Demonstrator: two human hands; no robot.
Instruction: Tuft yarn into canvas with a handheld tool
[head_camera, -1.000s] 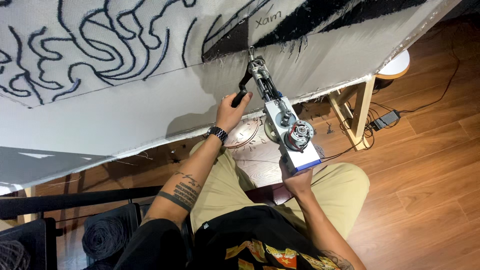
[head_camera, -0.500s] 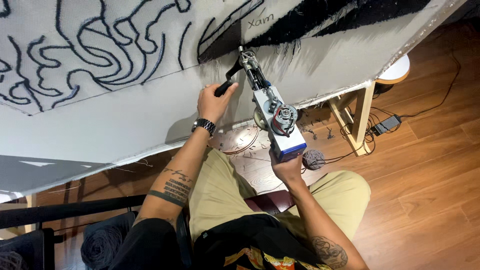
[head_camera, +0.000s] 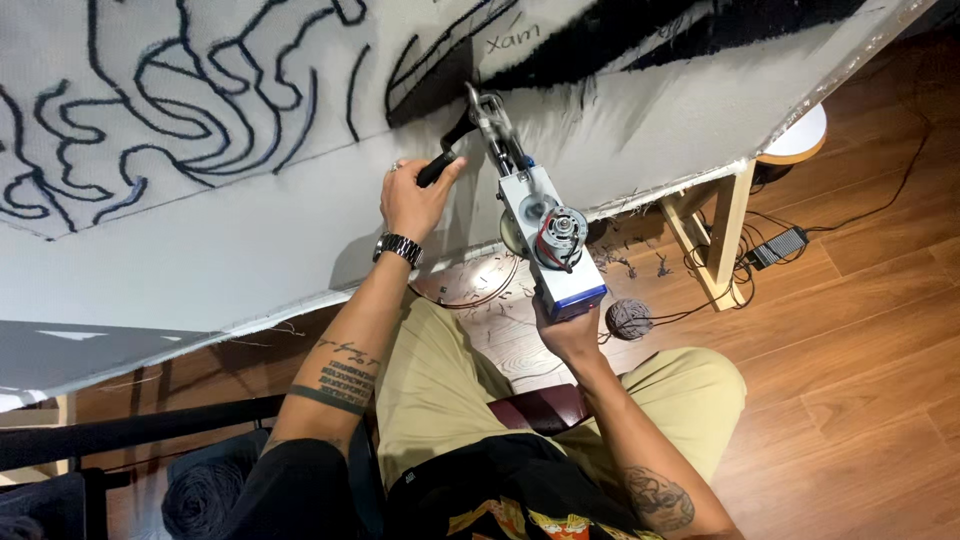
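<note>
— Where's our tufting gun (head_camera: 535, 215)?
— Tip against the stretched cloth (head_camera: 250, 250), at twelve o'clock from us.
— Our hands?
— Left hand (head_camera: 415, 200) fingers clamp its black handle; right hand (head_camera: 568, 330) fingers wrap the blue base. Yarn ball (head_camera: 628, 318) at three o'clock.

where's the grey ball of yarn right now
In the head view the grey ball of yarn lies on the wooden floor, just right of the right hand under the tufting gun, left of the wooden frame leg.

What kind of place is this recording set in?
Likely a rug-tufting workshop: a stretched cloth with dark yarn outlines on a wooden frame, a tufting gun and a yarn ball.
</note>
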